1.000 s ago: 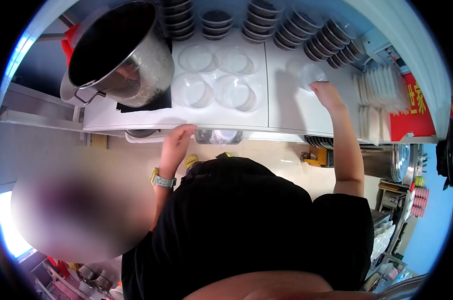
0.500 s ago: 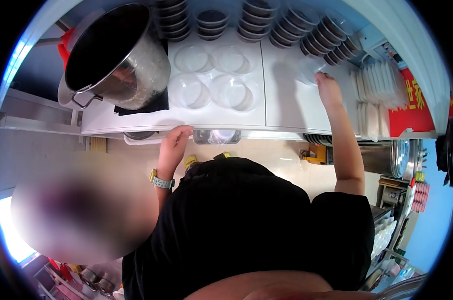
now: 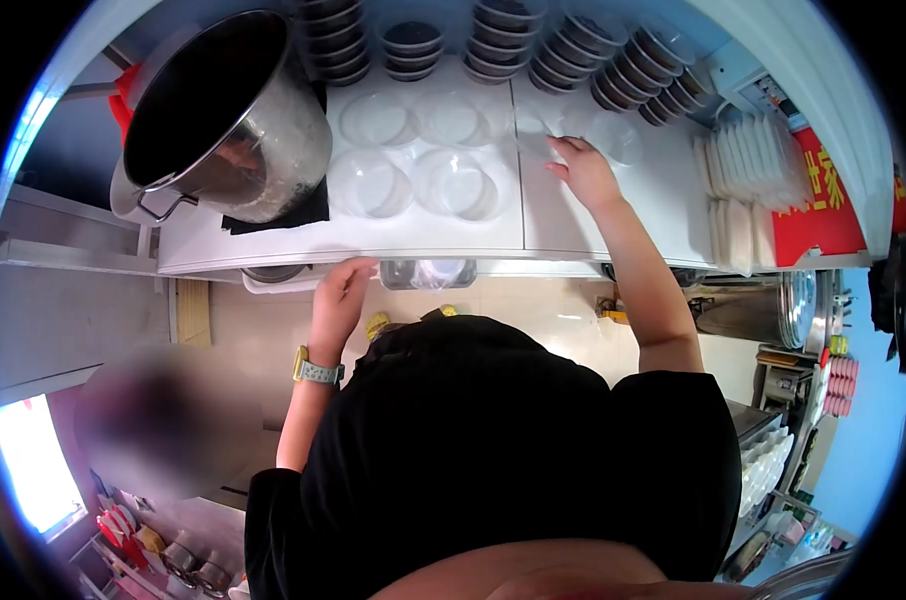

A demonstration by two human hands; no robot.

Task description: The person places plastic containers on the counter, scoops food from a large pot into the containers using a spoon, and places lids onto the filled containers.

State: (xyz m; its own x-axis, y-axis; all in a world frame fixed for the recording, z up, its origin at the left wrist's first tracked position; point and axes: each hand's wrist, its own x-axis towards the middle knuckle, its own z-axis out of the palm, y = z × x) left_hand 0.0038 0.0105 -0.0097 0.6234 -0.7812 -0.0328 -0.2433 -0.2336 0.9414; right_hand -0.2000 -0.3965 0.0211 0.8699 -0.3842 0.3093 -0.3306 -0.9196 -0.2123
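My right hand (image 3: 583,170) is over the right part of the white counter, thumb and forefinger apart. Its fingertips are beside a faint clear plastic bowl (image 3: 538,128); whether they touch its rim is hard to see. Just behind that hand stands another clear bowl (image 3: 623,143). My left hand (image 3: 343,290) wears a watch on its wrist and hangs at the counter's front edge, fingers loosely extended, holding nothing visible. Several clear bowls, one of them a front bowl (image 3: 458,185), stand in two rows on the counter's left part.
A large steel pot (image 3: 283,160) stands on a black cloth (image 3: 278,218) at the left. Stacks of lidded dark-filled containers (image 3: 503,45) line the back. White packets (image 3: 758,160) are piled at the right by a red sign (image 3: 823,225). A blurred shape (image 3: 163,420) is at lower left.
My right hand has moved left along the counter, from beside the right-hand bowl to the faint bowl on its left. The right-hand bowl now stands apart from the fingers. My left hand stays near the edge.
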